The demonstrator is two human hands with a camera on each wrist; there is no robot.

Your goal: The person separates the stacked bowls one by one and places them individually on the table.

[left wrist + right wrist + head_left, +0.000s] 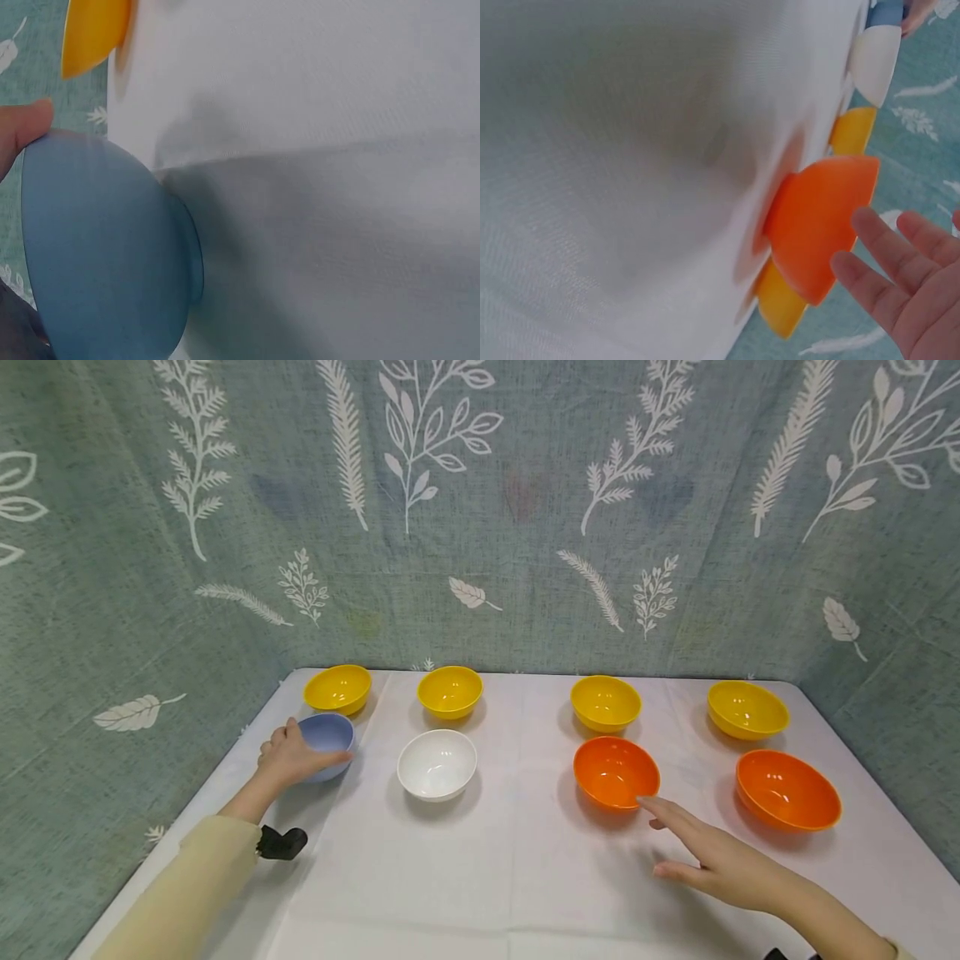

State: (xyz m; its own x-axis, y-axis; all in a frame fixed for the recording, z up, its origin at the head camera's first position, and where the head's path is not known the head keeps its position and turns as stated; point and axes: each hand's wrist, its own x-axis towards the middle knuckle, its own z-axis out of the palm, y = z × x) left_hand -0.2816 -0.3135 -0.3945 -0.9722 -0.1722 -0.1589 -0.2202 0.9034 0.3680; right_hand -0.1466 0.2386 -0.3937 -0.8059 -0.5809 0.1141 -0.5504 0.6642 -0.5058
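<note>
At the table's left side my left hand [288, 758] grips a blue bowl [330, 737] by its rim, thumb on the near right edge and fingers on the far left. In the left wrist view the blue bowl [105, 247] fills the left side, with the thumb on its rim. My right hand [708, 852] stretches toward an orange bowl [611, 772], fingers extended and nothing held. Its fingertips reach the bowl's near right rim in the head view; whether they touch, I cannot tell. The right wrist view shows these fingers [877, 296] beside the orange bowl [821, 225].
A white bowl [437, 766] stands right of the blue one. A second orange bowl [787, 789] is at the right. Several yellow bowls, such as one at the far left [337, 689], line the back of the white-covered table [420, 893]. A patterned curtain [525, 527] surrounds it.
</note>
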